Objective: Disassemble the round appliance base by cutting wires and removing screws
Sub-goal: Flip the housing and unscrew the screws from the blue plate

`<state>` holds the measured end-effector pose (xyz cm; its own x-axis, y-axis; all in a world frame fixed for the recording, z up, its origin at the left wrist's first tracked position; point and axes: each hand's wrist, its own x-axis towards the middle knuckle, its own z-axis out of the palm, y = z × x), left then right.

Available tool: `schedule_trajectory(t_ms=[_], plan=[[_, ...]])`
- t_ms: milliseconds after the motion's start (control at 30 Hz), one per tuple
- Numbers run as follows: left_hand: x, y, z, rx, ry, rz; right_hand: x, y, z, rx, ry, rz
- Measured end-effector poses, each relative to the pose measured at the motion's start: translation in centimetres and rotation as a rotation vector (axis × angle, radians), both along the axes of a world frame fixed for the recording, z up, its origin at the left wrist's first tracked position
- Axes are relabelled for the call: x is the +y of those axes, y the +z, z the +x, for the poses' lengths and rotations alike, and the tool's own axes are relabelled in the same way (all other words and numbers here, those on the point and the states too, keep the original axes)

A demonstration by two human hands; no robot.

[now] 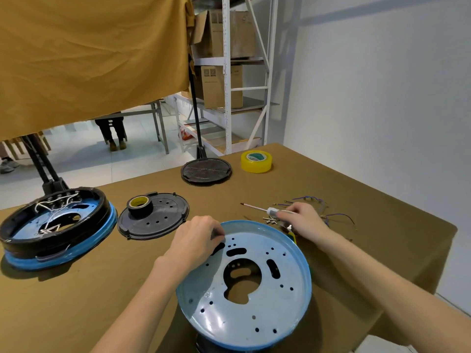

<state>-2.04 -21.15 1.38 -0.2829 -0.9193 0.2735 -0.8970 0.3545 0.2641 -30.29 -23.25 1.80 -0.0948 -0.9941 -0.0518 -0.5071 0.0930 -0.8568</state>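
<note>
Round base (254, 284) first: we have it lying flat in front of us on the brown table (127, 289), its pale blue perforated plate facing up and its raised rim all round, so the screw holes and slots are open to view and to a tool from above. Our left hand (196, 238) rests on the far-left rim of the base, fingers curled over the edge near a dark slot; we judge it is there to steady the base, though whether it pinches something small we cannot tell. Our right hand (303, 217) lies just beyond the far-right rim, off the base, fingers closed round the pale handle of a screwdriver (257, 208) whose shaft points away to the left. So the base sits between our forearms, touched only by the left hand.

Beyond the base's far-right edge, by the right hand, loose wires (331, 215) and small metal bits lie in a heap, kept together out of the way. Left of the base lies a black perforated disc (163, 220) with a roll of tape (139, 203) on it, and further left a second base (56, 225) with white wiring inside.
</note>
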Motion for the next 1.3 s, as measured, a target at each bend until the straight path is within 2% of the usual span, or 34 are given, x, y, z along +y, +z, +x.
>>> schedule_trajectory(t_ms=[67,100,367,433,533,600,667,833,967,1200,1267,1300], plan=[[0.4,-0.1,0.1,-0.039,-0.002,-0.018,-0.6,-1.0,1.4,0.24,0.044,-0.079],[0.5,-0.1,0.2,-0.059,0.006,-0.024,-1.0,-1.2,1.9,0.289,0.061,-0.088],[0.7,-0.5,0.8,-0.188,0.024,-0.015,-2.6,-1.3,2.8,0.394,0.191,-0.018],[0.6,-0.6,0.8,-0.186,0.023,-0.014,-2.2,-0.7,3.1,0.406,0.176,-0.105],[0.5,-0.9,0.8,-0.171,0.033,-0.019,-0.7,0.3,3.9,0.319,0.182,-0.251],[0.4,-0.9,0.9,-0.113,0.034,-0.016,0.7,0.6,4.6,0.368,0.328,-0.163],[0.4,-0.8,1.2,-0.049,0.03,0.004,1.6,0.4,5.1,0.506,0.433,-0.091],[1.2,-0.7,2.0,0.048,0.051,0.043,2.0,0.2,5.7,0.656,0.351,-0.171],[1.4,-0.3,3.0,0.351,0.103,0.151,2.4,-0.3,5.7,0.706,0.324,-0.238],[1.5,-1.3,4.3,0.753,0.351,0.342,2.8,-0.1,4.1,0.561,0.349,-0.32],[1.4,-1.5,4.7,0.73,0.414,0.39,2.6,-0.3,3.2,0.49,0.334,-0.35],[1.5,-1.8,4.8,0.634,0.444,0.411,2.4,-0.2,2.8,0.436,0.325,-0.36]])
